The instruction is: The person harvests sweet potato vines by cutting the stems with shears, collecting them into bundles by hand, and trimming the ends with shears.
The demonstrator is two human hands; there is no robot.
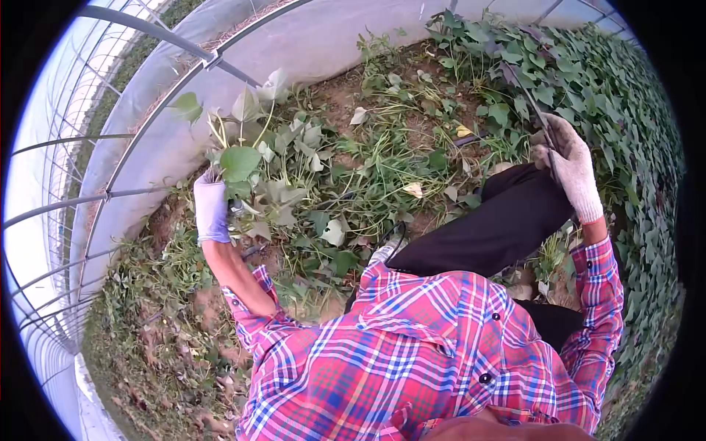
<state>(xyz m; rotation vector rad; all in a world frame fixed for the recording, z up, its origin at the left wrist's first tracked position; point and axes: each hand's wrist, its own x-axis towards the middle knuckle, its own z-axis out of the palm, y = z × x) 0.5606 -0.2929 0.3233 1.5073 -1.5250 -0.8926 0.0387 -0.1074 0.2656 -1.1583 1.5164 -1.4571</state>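
Gripping a leafy bunch [240,163] w/ L hand [211,202], glove on, fingers part hid by leaves. Gripping a long, thin, dark thing [540,116] w/ R hand [568,158], glove on too; can't tell if stick, tool or vine.

To do this well: hold the bunch low, by the stems, so as not to rip leaves. Lift it clear of the messy stems [379,158] below, b/c of the risk of a snag. Tug slow, stop if stuck. Keep the dark thing away from the bent leg [478,228], & pointing away from L hand.

Where to find the bunch: right at L hand, sticking up past the fingers, well apart from R hand. Nr the L edge of the ground [342,103], in front of the plastic wall [331,51] as seen from here.

Further out: messy stems btwn the hands, in the mid of the ground. Thick green leaves [588,84] past R hand, along the R edge. Metal hoop [147,29] up high, nr the far L corner.
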